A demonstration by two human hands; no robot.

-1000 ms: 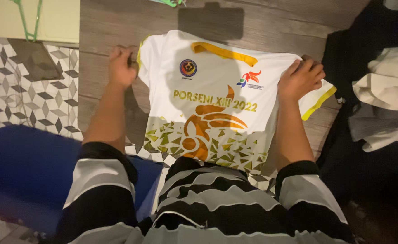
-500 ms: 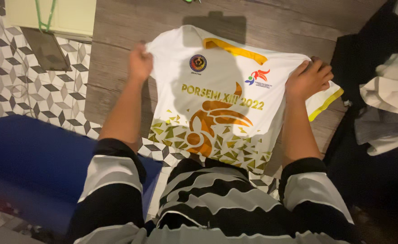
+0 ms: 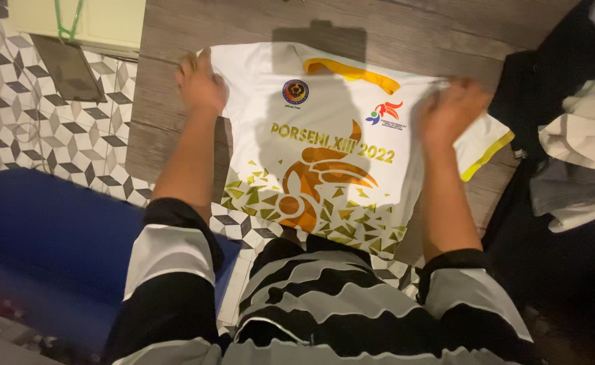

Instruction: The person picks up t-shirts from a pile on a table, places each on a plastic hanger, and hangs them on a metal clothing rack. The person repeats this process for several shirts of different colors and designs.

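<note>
White polyester-looking cloth fills my view: one jersey (image 3: pixel 324 135) with a yellow collar, yellow sleeve trim and a gold mosaic of triangles along its hem, spread front-up on the grey wood-plank surface (image 3: pixel 419 34). I count two hands on it. My left hand (image 3: pixel 201 84) presses near the left shoulder, fingers curled on the fabric. My right hand (image 3: pixel 449 111) is blurred over the right shoulder, so I cannot tell how far that grip is closed. The far edge has bare planks beyond it. Right of the jersey, a heap of dark and pale clothes (image 3: pixel 575 155) crowds the sleeve; left lie patterned tiles (image 3: pixel 61 145) and a blue mat (image 3: pixel 47 243).
</note>
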